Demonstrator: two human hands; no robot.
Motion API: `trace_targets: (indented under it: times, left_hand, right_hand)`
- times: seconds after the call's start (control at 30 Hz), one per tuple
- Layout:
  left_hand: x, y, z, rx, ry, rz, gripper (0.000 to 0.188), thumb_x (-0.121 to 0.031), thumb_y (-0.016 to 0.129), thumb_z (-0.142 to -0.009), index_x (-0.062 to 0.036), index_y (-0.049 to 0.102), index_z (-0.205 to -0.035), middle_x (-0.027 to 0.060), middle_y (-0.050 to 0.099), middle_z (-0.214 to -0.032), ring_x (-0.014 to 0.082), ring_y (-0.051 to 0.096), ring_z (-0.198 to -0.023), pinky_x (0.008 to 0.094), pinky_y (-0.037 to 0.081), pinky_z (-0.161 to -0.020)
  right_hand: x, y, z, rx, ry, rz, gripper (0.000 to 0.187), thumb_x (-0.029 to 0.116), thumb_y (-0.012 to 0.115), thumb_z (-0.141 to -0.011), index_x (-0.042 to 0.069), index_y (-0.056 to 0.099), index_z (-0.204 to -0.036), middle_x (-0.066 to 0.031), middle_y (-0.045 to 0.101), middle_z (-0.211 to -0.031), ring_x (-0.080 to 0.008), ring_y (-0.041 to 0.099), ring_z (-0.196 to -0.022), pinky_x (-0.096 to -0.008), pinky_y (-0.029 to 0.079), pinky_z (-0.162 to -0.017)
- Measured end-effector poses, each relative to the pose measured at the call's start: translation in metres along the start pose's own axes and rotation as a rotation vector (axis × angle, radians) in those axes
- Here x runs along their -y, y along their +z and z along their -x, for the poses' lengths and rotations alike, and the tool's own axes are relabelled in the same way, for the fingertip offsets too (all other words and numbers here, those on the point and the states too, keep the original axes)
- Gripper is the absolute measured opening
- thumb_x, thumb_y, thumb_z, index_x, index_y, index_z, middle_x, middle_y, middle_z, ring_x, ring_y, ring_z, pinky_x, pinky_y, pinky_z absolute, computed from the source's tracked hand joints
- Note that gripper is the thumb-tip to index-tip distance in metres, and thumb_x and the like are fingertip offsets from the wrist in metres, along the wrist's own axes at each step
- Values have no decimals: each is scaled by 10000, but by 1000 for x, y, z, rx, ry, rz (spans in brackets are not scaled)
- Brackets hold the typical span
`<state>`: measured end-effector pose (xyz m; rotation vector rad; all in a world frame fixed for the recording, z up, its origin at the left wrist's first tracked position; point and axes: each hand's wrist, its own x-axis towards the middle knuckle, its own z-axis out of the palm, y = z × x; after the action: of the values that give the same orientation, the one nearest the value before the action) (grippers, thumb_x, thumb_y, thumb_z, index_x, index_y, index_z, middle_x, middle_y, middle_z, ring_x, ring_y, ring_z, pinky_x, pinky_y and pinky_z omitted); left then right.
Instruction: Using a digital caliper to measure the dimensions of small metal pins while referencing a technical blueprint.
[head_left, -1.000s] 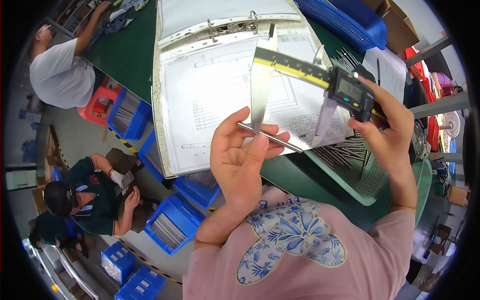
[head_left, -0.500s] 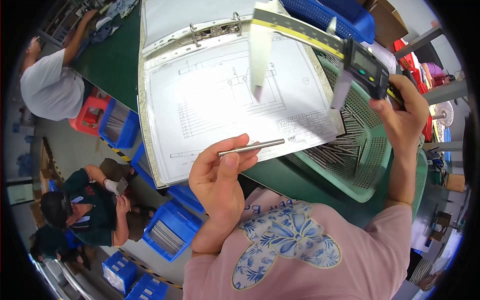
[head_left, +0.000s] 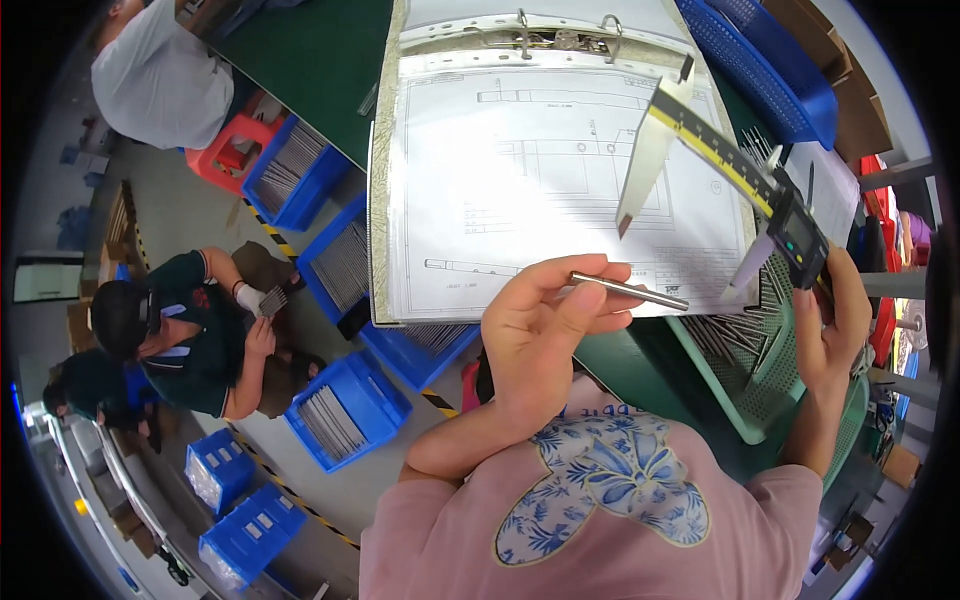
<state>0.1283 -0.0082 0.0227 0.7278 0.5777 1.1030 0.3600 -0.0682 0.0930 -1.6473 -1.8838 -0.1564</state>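
Your hands are apart, each on its own thing. Your left hand (head_left: 545, 325) pinches the rod (head_left: 645, 294) between thumb and fingers, its far end sticking out free over the lower edge of the drawing (head_left: 480, 200). Your right hand (head_left: 838, 310) grips the caliper (head_left: 738, 163) near its display; the jaws stand wide apart and do not seem to touch the rod.

The likeliest trouble is a slanted reading: the rod lies at an angle and is held from one side only, so it could sit crooked between the jaws. If you closed them fast, the free end might pivot in your pinch, or a jaw tip might nick the metal or your fingertips. A loose pinch could let the smooth rod slip; it might roll off the table (head_left: 625, 365) or drop into the basket (head_left: 750, 428), where it would be hard to tell from the other rods (head_left: 720, 335). Glare whitens part of the drawing, so you could misread a figure there. The caliper's tips could also snag the paper if you lowered them.
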Motion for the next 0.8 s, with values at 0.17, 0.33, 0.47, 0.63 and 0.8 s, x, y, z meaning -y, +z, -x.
trace_targets:
  times: [0.17, 0.33, 0.47, 0.63, 0.8]
  left_hand:
    - [-1, 0, 0, 7, 13, 51, 222, -93, 448, -860, 29, 457, -1045, 210, 540, -1007, 256, 604, -820, 290, 532, -674]
    - [-3, -3, 2, 29, -11, 53, 206, -61, 449, -851, 39, 464, -1031, 210, 527, -1041, 238, 597, -841, 277, 519, -688]
    - [-10, -10, 7, 77, 127, -129, 174, -8, 459, -830, 52, 486, -992, 223, 476, -1123, 209, 591, -849, 260, 508, -695]
    - [-15, -16, 4, 114, 40, -234, 114, 29, 474, -805, 59, 518, -905, 263, 257, -1300, 209, 598, -837, 220, 511, -633]
    - [-18, -23, 13, 101, 13, -279, 118, 54, 467, -791, 62, 513, -898, 269, 209, -1318, 211, 600, -834, 215, 509, -625]
  right_hand:
    - [11, -4, -4, 171, 148, -42, 361, 53, 555, -710, -48, 513, -1054, -46, 514, -760, -76, 431, -584, -188, 341, -483]
    - [10, 0, -5, 93, 48, -6, 369, 77, 589, -709, -43, 521, -1051, -49, 505, -732, -86, 436, -585, -198, 347, -487]
    - [-4, 1, -8, -47, 91, 147, 354, 84, 628, -702, -36, 529, -1020, -74, 512, -732, -113, 450, -587, -211, 361, -498]
    - [-16, -2, -2, 15, 204, 274, 295, 124, 654, -690, -21, 558, -929, -89, 515, -666, -155, 457, -505, -247, 370, -478]
    - [-20, -6, 9, 95, 264, 275, 312, 159, 660, -681, -27, 564, -912, -90, 526, -666, -159, 481, -506, -251, 381, -477]
